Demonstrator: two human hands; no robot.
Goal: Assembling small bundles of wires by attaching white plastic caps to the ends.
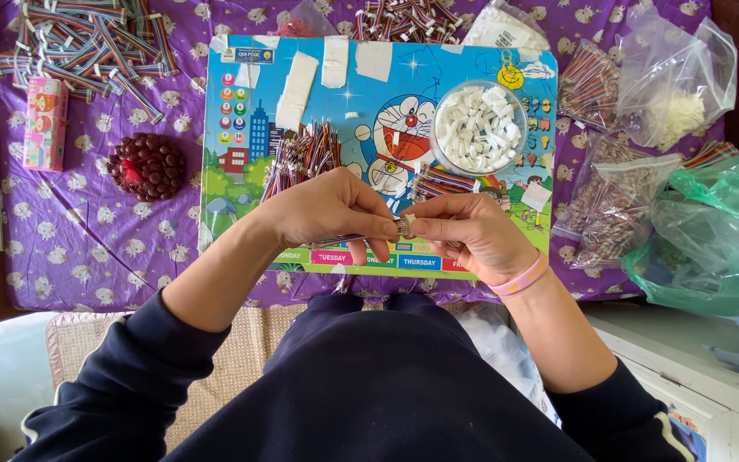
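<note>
My left hand (331,210) is pinched shut on a thin bundle of coloured wires (344,239), thumb and fingers closed tight around it. My right hand (464,233) meets it fingertip to fingertip, pinching a small white connector (405,225) at the wire ends — the two hands touch just above the near edge of the cartoon board (241,171). On that board, beyond my left hand, lies a loose pile of wires (303,154); beyond my right hand sits a round clear tub (478,128) full of white connectors. A dark red beaded ball (147,165) rests on the purple cloth (87,239), left of the board — clear bags (617,197) lie to its right.
</note>
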